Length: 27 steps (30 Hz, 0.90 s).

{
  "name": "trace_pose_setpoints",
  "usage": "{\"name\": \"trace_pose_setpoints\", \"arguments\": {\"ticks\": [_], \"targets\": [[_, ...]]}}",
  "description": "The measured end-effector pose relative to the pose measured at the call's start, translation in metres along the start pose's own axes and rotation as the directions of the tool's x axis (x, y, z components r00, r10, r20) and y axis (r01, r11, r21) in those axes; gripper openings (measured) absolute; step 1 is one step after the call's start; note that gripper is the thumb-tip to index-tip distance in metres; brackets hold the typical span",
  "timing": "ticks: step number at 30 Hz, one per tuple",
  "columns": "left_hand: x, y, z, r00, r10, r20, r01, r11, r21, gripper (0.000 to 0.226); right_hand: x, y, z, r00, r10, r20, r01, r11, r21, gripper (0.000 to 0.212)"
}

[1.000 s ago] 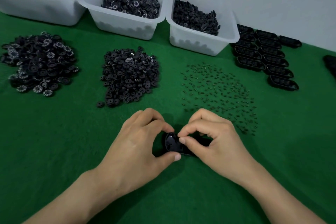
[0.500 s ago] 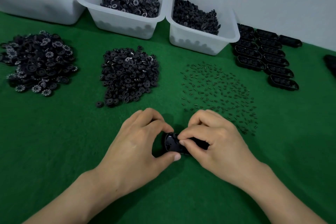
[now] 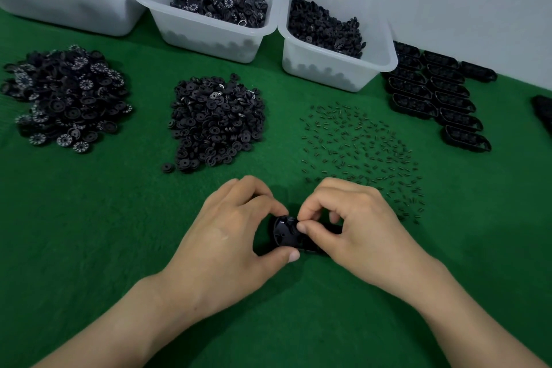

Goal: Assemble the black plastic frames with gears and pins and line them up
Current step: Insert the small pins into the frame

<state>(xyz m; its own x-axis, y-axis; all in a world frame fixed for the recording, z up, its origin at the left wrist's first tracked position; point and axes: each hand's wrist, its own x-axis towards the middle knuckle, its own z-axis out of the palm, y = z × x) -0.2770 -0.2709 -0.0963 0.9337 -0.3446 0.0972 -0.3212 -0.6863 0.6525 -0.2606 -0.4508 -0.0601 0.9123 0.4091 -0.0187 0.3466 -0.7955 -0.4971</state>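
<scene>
My left hand (image 3: 227,236) has its grip clamped on the rounded end of the black oval plastic frame (image 3: 283,231), steadying it on the green felt counter (image 3: 89,233), centre front. My right hand (image 3: 355,233) grips the frame's rim between thumb and forefinger, probably seating a pin, though I can't see one. The small dark loose pins (image 3: 358,152) lie just beyond, handy.

Black frame (image 3: 285,231) front centre, rounded end visible. Pins (image 3: 358,152) scattered just behind, right. Small-gear pile (image 3: 216,125) centre, large-gear pile (image 3: 68,95) left. Finished frames (image 3: 433,95) rowed far right.
</scene>
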Motion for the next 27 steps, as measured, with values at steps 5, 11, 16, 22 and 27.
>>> {"name": "trace_pose_setpoints", "arguments": {"ticks": [5,11,16,22,27], "targets": [[0.000,0.000,0.000,1.000,0.000,-0.002,0.000,1.000,0.006,0.044,0.008,0.008,-0.012,0.997,0.071,-0.017,-0.069,0.994,0.082,0.009],[-0.001,-0.001,-0.001,1.000,0.001,0.004,-0.001,1.000,-0.004,0.042,0.034,0.018,-0.005,0.983,0.139,-0.116,-0.150,0.985,-0.087,0.006],[-0.001,-0.001,-0.001,1.000,-0.001,0.004,0.001,1.000,-0.008,0.044,0.037,0.017,-0.002,0.987,0.132,-0.091,-0.143,0.982,-0.128,0.007],[0.000,-0.001,-0.001,1.000,0.002,0.003,-0.002,1.000,-0.012,0.042,0.023,0.016,-0.011,0.984,0.115,-0.134,-0.108,0.993,0.058,0.012],[0.000,-0.001,-0.001,1.000,0.001,0.003,-0.001,1.000,-0.022,0.041,-0.008,0.012,-0.004,0.996,0.033,-0.088,-0.010,0.969,0.245,0.016]]}}
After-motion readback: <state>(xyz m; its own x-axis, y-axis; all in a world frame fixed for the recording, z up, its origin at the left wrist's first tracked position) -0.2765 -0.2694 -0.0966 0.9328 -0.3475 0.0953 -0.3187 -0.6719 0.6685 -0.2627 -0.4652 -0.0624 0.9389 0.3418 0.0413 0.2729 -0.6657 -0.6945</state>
